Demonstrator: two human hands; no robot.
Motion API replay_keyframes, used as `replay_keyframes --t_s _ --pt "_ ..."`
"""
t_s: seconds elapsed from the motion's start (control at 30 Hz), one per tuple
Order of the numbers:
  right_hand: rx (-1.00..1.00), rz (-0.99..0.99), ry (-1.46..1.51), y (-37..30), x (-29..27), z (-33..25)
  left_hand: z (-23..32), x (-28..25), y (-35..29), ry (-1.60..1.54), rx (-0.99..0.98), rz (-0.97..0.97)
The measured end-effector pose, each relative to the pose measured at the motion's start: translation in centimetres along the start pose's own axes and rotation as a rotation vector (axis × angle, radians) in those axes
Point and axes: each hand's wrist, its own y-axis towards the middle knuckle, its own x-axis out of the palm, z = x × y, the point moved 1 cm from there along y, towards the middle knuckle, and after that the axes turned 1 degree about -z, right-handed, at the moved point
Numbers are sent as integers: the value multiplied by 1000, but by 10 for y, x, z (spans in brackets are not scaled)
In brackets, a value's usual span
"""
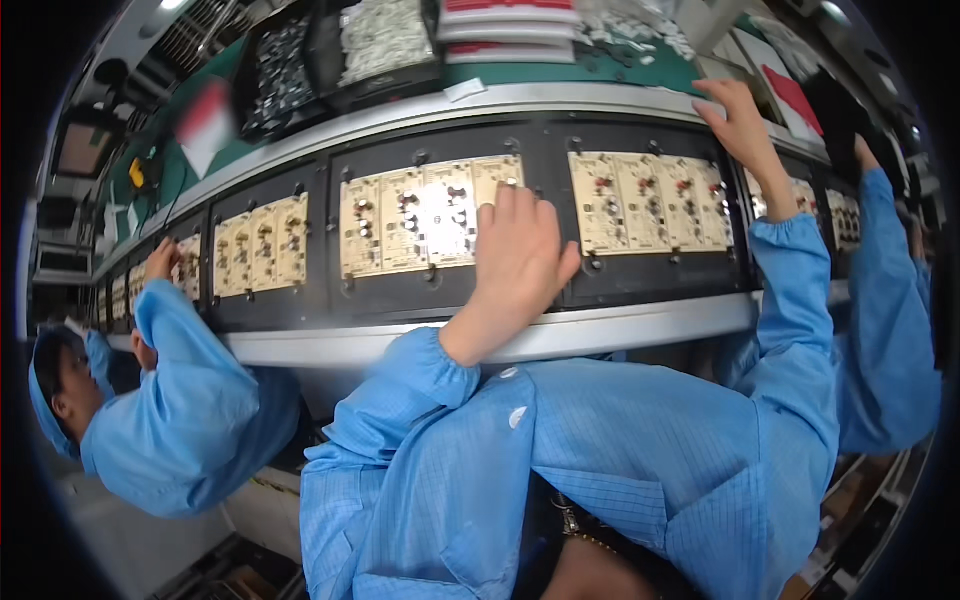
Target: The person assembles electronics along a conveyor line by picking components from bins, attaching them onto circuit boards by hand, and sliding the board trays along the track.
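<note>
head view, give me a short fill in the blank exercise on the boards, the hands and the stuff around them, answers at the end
1. In the middle of the picture, the person's hand over the circuit boards is the ____ one.
2. The frames around the circuit boards are coloured ____.
3. The person's sleeve is coloured ____.
4. Right beside the small dark parts, a black bin holds parts coloured ____.

Missing words: left; black; blue; white.
</note>
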Motion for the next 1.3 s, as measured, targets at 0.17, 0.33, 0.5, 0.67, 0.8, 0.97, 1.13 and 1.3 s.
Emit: replay_keyframes --t_s 0.17,0.33,0.5,0.67,0.8,0.97,1.13,1.3 --pt "155 -46 -26 -75 -26 -27 2 2 1 27 42 36" --pt "181 0 -75 -118 -31 -46 4 9 -6 51 52 100" --pt "288 -30 -52 -132 -33 -71 1 10 -9 139 72 136" --pt "354 -34 -42 -137 -43 -89 1 7 -4 121 111 165" --pt "295 21 -92 -147 -42 -84 1 5 2 67 51 87" --pt "314 141 -38 -146 -46 -100 5 -6 0 87 79 30" --pt "366 166 -84 -155 -52 -103 11 -4 1 125 90 63" --pt "449 146 -93 -167 -54 -88 16 -6 -1 166 45 67"
